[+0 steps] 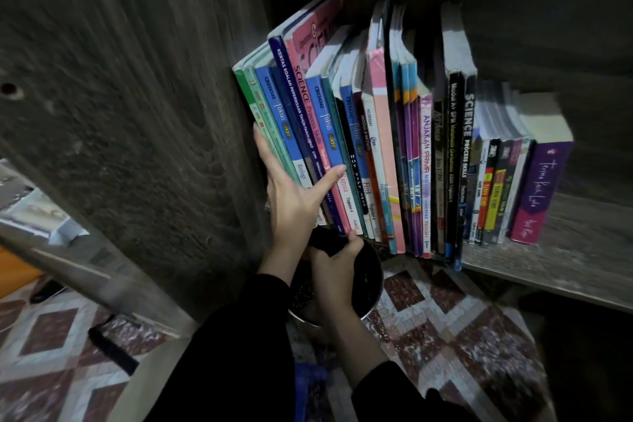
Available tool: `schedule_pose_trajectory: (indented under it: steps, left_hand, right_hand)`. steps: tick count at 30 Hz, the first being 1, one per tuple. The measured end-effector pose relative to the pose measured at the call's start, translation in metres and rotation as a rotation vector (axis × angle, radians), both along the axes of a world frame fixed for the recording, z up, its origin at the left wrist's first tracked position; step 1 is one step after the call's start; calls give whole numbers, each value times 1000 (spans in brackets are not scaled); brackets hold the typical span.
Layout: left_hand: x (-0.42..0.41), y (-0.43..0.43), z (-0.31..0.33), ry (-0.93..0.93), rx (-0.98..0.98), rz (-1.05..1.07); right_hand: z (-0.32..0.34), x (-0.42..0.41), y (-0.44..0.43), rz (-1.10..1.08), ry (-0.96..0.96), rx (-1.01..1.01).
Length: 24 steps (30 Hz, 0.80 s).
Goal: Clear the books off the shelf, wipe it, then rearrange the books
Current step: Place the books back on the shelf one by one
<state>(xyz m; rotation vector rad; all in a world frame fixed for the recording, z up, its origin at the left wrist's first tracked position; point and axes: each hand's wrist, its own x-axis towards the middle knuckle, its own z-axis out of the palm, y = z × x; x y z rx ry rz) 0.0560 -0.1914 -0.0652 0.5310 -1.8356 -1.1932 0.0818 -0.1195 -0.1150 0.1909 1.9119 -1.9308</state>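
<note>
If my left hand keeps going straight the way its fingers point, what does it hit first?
The left hand already lies flat on the leaning book spines. Its fingers point up along them, so it would probably just slide up the covers.

We see blue, green, pink and purple spines on the books (376,134), a grey wood-grain shelf (565,250), black sleeves (239,353), maroon-and-white diamond floor (445,319).
</note>
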Motion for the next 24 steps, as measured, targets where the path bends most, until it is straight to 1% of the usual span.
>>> schedule_pose_trajectory:
  steps: [3, 8, 11, 13, 15, 18, 21, 24]
  left_hand:
    - [0, 0, -2, 0, -35, 12]
    - [0, -13, -3, -10, -89, 58]
    - [6, -31, 0, -8, -140, 85]
    - [9, -36, 2, -35, -166, 65]
    - [9, -35, 3, -38, -191, 65]
    - [5, -25, 4, -14, -215, 89]
    - [3, -20, 1, 10, -238, 111]
    - [-1, -12, -5, -31, -271, 234]
  right_hand:
    - [2, -5, 8, 98, 60, 99]
    - [-6, -4, 5, 211, 133, 113]
    - [-13, 4, -17, 282, 117, -24]
    - [-22, 6, -29, 278, 96, -112]
    - [-25, 6, -31, 274, 97, -160]
    - [-23, -2, -22, 297, 124, -89]
    - [-11, -8, -16, 321, 243, 21]
    - [-10, -7, -17, 336, 317, 63]
